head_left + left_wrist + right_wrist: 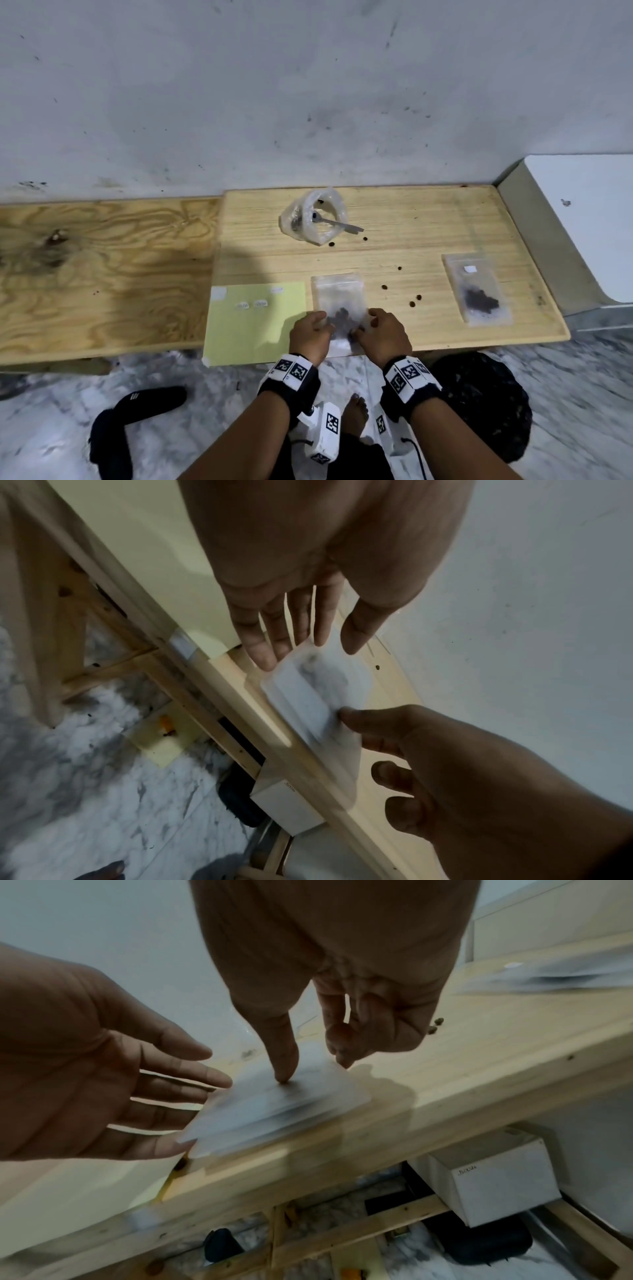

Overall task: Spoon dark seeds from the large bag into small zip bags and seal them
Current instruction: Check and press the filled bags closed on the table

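A small clear zip bag [340,305] with dark seeds inside lies at the table's near edge, blurred in both wrist views. My left hand [310,329] has straight fingers [270,645] touching the small zip bag [308,696] at its left edge. My right hand [380,329] presses its thumb [284,1069] on top of the bag [274,1110], with the curled index fingertip at its right edge. The large bag [313,219] stands open at the back with a spoon [337,224] resting in it.
A second small bag [478,291] with seeds lies flat to the right. A pale yellow sheet [257,318] carrying small labels lies left of the hands. Loose seeds [414,301] dot the wooden table [428,222]. A white box [496,1177] sits under the table.
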A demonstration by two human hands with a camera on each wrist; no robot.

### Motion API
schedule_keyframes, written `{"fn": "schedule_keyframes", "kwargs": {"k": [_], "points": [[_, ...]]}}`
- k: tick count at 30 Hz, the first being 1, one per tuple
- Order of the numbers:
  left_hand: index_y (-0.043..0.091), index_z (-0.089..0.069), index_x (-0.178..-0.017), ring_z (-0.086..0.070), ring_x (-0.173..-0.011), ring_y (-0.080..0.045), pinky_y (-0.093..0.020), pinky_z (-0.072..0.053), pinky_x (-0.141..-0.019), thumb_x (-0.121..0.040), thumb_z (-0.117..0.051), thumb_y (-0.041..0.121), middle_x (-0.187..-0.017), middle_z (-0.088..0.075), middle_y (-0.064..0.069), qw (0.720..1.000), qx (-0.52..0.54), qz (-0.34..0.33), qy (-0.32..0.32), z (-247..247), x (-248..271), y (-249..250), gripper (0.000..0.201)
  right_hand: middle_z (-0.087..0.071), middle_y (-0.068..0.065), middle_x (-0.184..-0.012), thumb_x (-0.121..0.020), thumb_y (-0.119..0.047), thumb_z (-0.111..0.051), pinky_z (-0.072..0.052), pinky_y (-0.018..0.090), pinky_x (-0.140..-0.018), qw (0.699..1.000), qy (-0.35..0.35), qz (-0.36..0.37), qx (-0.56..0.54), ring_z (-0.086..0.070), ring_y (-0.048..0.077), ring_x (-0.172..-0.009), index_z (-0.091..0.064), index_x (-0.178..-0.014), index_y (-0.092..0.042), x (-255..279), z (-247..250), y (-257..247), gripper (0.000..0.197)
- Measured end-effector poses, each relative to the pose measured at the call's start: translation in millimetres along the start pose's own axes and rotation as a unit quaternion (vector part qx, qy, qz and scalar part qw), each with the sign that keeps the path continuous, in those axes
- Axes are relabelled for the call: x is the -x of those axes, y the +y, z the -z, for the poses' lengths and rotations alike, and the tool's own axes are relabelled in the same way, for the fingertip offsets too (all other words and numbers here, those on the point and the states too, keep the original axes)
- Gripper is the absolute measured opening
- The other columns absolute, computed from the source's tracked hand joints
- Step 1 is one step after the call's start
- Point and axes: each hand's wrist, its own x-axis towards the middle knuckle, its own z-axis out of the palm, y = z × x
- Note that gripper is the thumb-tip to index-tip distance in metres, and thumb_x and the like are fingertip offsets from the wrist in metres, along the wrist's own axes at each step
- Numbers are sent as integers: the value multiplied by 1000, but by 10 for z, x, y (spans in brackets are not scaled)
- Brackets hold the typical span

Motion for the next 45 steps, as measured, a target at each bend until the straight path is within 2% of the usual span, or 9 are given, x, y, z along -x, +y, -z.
{"fn": "schedule_keyframes", "kwargs": {"k": [3, 7, 13, 17, 25, 32, 39, 42, 45], "points": [[10, -66, -122, -58, -117, -21, -18, -37, -90, -90, -62, 12, -122, -65, 0, 1000, -10, -4, -1, 3, 4, -19, 32, -59, 8, -125, -83, -33, -72, -47, 33, -83, 1000, 21, 6, -19, -59, 27, -111, -53, -136, -15, 55, 4, -13, 59], [24, -63, -77, -47, -90, -14, -19, -33, -79, -85, -60, 9, -75, -49, 18, 1000, -18, -13, 10, 16, 12, -45, 18, -61, 0, -99, -78, -27, -78, -50, 33, -81, 995, 50, -10, -82, -58, 21, -91, -64, -122, -14, 73, -5, -1, 48], [9, -61, -130, -56, -123, -23, -26, -43, -102, -89, -61, 12, -134, -61, -7, 999, -30, -17, 3, 26, 25, -17, 41, -68, 2, -118, -83, -28, -73, -48, 31, -89, 992, 66, -22, -107, -62, 23, -107, -67, -121, -17, 73, -11, 11, 41], [11, -56, -136, -54, -127, -22, -30, -42, -108, -91, -60, 13, -140, -56, -8, 999, -40, -31, -6, 6, 7, -14, 46, -69, -1, -121, -84, -34, -70, -51, 32, -88, 994, 72, -26, -73, -63, 23, -110, -66, -124, -23, 86, -17, 21, 42], [10, -54, -137, -43, -137, -20, -11, -26, -99, -93, -57, 13, -147, -48, -8, 994, -89, -70, -10, -52, 6, -65, 44, -73, -8, -103, -79, -39, -74, -52, 30, -79, 989, 103, -45, -91, -67, 19, -96, -68, -112, -30, 73, -23, 18, 35], [9, -59, -133, -48, -134, -17, -14, -33, -102, -93, -60, 12, -144, -52, -6, 995, -47, -87, 23, -6, 11, -81, 40, -66, -5, -75, -75, -11, -80, -49, 28, -66, 958, 128, 0, -258, -64, 18, -73, -65, -86, -24, 16, -14, 17, 22], [23, -74, -91, -67, -86, -5, -11, -49, -71, -85, -70, 8, -101, -75, 0, 980, 129, -90, 121, 359, -59, -13, 17, -66, 4, -77, -84, 5, -69, -45, 15, -53, 939, -52, 82, -330, -59, 9, -61, -73, -92, -8, -72, 2, -337, 16], [16, -74, -92, -66, -83, -13, -11, -50, -62, -86, -68, 2, -93, -72, -1, 972, 189, -84, 111, 666, -158, 41, 16, -64, 5, -69, -85, 3, -69, -40, 21, -49, 944, -105, 103, -294, -52, 17, -52, -74, -91, -13, -113, -82, -565, 18], [13, -74, -98, -60, -65, -5, -12, -45, -52, -87, -63, -2, -92, -70, -2, 974, 182, -87, 106, 968, -287, 48, 22, -65, 0, -72, -85, 3, -70, -45, 14, -56, 946, -164, 157, -230, -60, 5, -56, -72, -92, -16, -134, -194, -816, 20]]}}
